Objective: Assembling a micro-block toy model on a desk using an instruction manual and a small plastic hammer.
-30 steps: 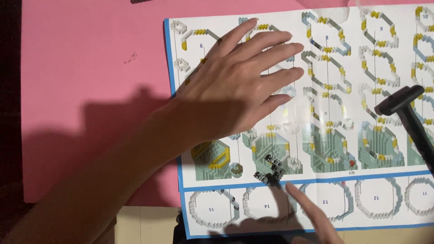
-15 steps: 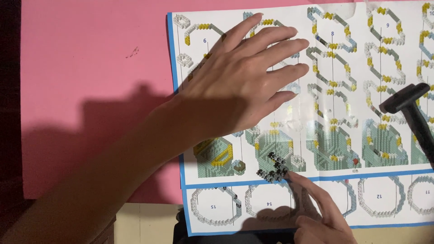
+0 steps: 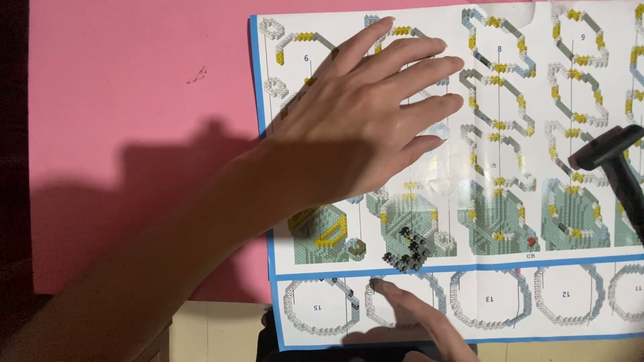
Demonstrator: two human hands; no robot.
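Left hand (image 3: 362, 127) lies flat, fingers spread, palm down on the instruction sheet (image 3: 510, 134), covering its upper-left diagrams. Right hand (image 3: 429, 322) enters from the bottom edge with one finger extended, its tip touching the sheet just below a small cluster of dark grey bricks (image 3: 408, 251). Glossy paper, blue-bordered, shows printed building steps. A black handle (image 3: 614, 167) overlaps the sheet's right side. Underneath is the pink table (image 3: 134, 100).

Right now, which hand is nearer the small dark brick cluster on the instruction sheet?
Right. The right hand points a fingertip just below-left of the small dark brick cluster, not touching it. The left hand lies flat on the instruction sheet above it, farther off.
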